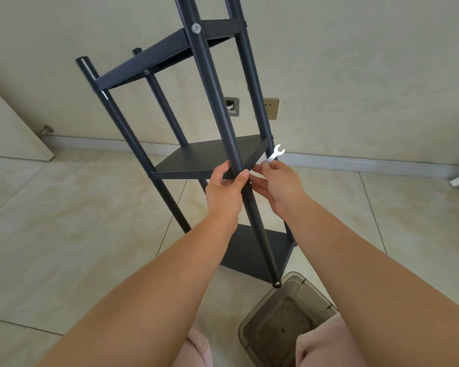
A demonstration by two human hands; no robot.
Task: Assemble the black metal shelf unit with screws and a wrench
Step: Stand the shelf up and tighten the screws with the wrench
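A black metal shelf unit (pixel 207 157) stands on the tiled floor, with three triangular shelves fixed between round posts. My left hand (pixel 224 189) grips the nearest front post (pixel 217 102) right at the corner of the middle shelf. My right hand (pixel 278 186) is just to the right of that post and pinches a small flat silver wrench (pixel 275 154), whose open jaw points up beside the right post. A silver bolt head (pixel 196 28) shows on the front post at the top shelf. Whether a screw sits at the middle shelf corner is hidden by my fingers.
A translucent brown plastic bin (pixel 284 321) stands on the floor by the front post's foot, between my knees. A wall with a socket plate (pixel 272 108) and a metal box (pixel 232 105) is behind the shelf. A door (pixel 8 128) with a stopper is at left.
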